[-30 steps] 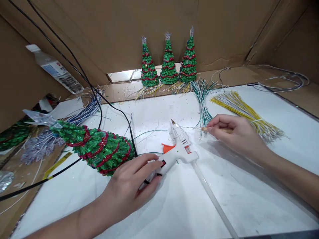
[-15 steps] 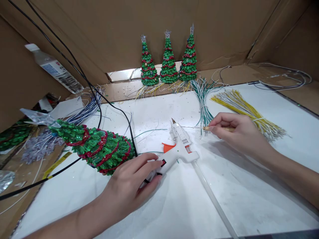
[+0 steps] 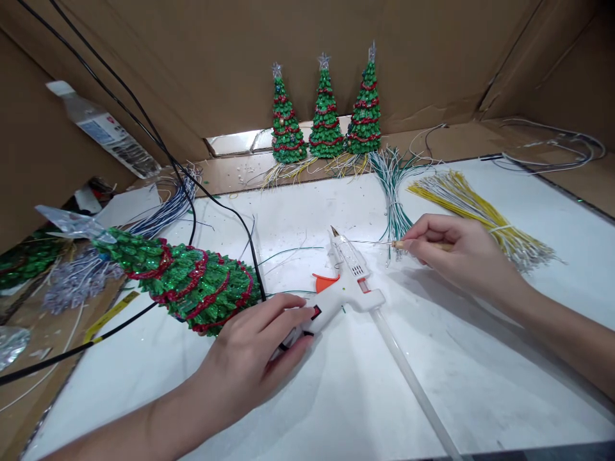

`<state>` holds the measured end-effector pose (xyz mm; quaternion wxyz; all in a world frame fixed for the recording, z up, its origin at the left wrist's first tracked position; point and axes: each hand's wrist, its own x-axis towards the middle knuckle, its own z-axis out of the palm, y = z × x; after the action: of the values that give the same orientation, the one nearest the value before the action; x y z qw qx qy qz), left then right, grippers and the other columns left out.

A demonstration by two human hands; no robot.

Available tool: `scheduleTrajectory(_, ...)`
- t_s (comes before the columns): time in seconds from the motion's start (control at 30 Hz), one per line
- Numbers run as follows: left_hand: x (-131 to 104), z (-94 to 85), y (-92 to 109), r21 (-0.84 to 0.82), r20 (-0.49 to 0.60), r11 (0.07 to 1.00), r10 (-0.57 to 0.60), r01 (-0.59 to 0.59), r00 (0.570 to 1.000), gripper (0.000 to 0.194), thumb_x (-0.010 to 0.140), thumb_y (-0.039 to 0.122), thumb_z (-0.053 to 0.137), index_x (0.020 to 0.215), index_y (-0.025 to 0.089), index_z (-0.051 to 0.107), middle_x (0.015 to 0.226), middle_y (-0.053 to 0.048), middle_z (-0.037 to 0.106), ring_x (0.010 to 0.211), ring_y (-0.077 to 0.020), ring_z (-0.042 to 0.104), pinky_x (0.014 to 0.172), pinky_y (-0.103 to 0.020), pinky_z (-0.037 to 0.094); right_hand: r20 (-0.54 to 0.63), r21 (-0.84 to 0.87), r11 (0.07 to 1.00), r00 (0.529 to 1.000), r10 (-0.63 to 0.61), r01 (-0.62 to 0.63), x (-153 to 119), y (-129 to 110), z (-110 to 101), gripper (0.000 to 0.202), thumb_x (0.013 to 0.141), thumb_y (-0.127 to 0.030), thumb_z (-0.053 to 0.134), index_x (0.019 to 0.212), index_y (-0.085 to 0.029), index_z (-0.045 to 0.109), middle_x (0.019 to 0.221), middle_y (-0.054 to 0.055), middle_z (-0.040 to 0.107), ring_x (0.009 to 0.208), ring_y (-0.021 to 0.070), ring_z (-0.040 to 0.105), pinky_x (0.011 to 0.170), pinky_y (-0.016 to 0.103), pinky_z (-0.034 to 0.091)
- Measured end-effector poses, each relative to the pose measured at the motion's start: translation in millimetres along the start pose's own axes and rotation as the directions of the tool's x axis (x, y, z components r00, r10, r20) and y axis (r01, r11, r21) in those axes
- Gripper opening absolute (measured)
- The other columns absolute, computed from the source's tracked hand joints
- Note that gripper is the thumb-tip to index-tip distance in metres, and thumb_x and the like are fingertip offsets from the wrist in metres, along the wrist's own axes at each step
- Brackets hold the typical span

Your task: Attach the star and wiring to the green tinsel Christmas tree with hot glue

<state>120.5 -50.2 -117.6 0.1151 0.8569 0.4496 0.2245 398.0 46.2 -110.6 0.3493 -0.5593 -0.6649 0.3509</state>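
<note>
A white hot glue gun [image 3: 355,291] lies on its side on the white board, a long glue stick [image 3: 416,378] coming out of its back. My left hand [image 3: 259,349] is closed around the end of its handle, fingers by the red switch. My right hand [image 3: 446,246] pinches the wooden handle of a thin awl [image 3: 396,244], whose metal shaft points left at the gun's nozzle end. I cannot tell whether the tip touches it. Left of the gun a large green Christmas tree ornament [image 3: 192,282] with red garlands lies tipped over, partly behind my left hand.
Three small Christmas trees [image 3: 327,121] stand at the back by the cardboard wall. Green-white wires [image 3: 394,192] and a yellow-white wire bundle [image 3: 485,218] lie at the right. Black cables [image 3: 221,208] cross the left side, near a leaning plastic bottle [image 3: 113,137].
Almost nothing differs. Both hands keep their grips on the glue gun and the awl, and the view has shifted very slightly.
</note>
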Motion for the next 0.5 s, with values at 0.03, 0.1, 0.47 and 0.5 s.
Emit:
scheduleTrajectory(0.03,0.2,0.0,-0.1,0.003,-0.002,1.000,0.003,-0.003,1.000,0.022,0.086,0.016,0.059,0.108,0.019,0.060,0.105,-0.006,0.064,0.089,-0.0131,0.065,0.076,-0.022,0.054,0.001,-0.002,1.000,1.000,0.004,-0.004,-0.1,-0.1,-0.1,0.014,0.072,-0.029,0.062,0.065,-0.018,0.059,0.049,-0.003,0.049,0.042,0.0062,0.038,0.039,0.020,0.025)
scheduleTrajectory(0.1,0.5,-0.1,0.0,0.007,-0.007,1.000,0.007,-0.007,1.000,0.021,0.086,0.016,0.059,0.107,0.019,0.061,0.104,-0.006,0.064,0.089,-0.0130,0.065,0.075,-0.022,0.054,0.006,0.000,1.000,1.000,0.004,-0.004,-0.1,-0.3,-0.2,0.013,0.073,-0.029,0.062,0.065,-0.018,0.059,0.049,-0.003,0.048,0.043,0.0060,0.037,0.040,0.020,0.025)
scheduleTrajectory(0.47,-0.6,-0.4,0.3,-0.006,-0.008,1.000,0.005,-0.005,1.000,0.022,0.085,0.015,0.059,0.107,0.019,0.062,0.104,-0.006,0.064,0.088,-0.0134,0.065,0.075,-0.022,0.055,0.014,0.023,1.000,1.000,0.010,-0.011,0.4,2.9,0.7,0.014,0.073,-0.031,0.063,0.067,-0.018,0.060,0.051,-0.003,0.049,0.044,0.0062,0.038,0.040,0.020,0.025)
scheduleTrajectory(0.5,-0.7,-0.4,0.4,-0.005,-0.008,1.000,0.004,-0.004,1.000,0.022,0.086,0.016,0.059,0.107,0.019,0.062,0.104,-0.006,0.064,0.088,-0.0133,0.065,0.075,-0.022,0.055,0.012,0.021,1.000,1.000,0.011,-0.011,0.3,2.7,0.7,0.014,0.073,-0.031,0.063,0.068,-0.018,0.060,0.052,-0.003,0.049,0.044,0.0062,0.038,0.040,0.021,0.025)
